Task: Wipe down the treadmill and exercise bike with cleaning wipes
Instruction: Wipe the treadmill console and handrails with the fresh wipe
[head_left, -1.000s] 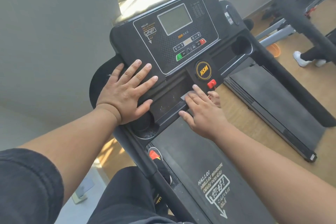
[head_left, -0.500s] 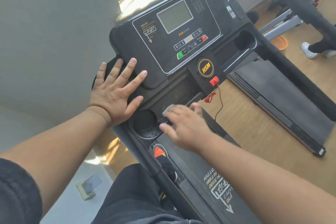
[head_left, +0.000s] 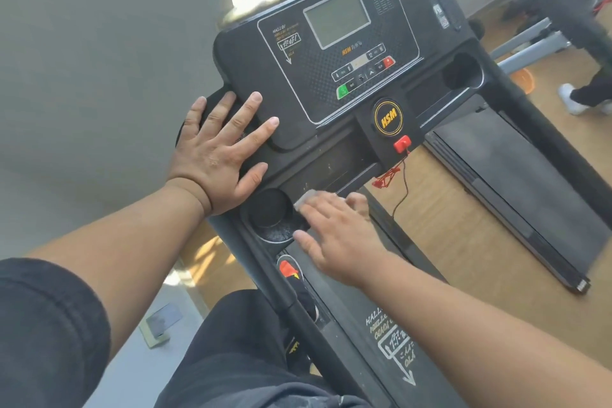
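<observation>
black treadmill console (head_left: 331,43): left hand (head_left: 222,156) flat, fingers spread, on its left edge; right hand (head_left: 334,235) presses pale wipe (head_left: 306,199) with straight fingers on tray below console, beside cup holder (head_left: 268,209).

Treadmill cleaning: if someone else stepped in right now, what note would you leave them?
Left hand: flat, fingers spread, resting on the console's left corner.
Right hand: fingers straight, pressing a wipe onto the tray beside the left cup holder.
Done: cannot tell from the surfaces; the tray is under way.
Left: the tray shows specks, the cup holder looks dusty; then console, right cup holder, rails, belt and the exercise bike.
</observation>
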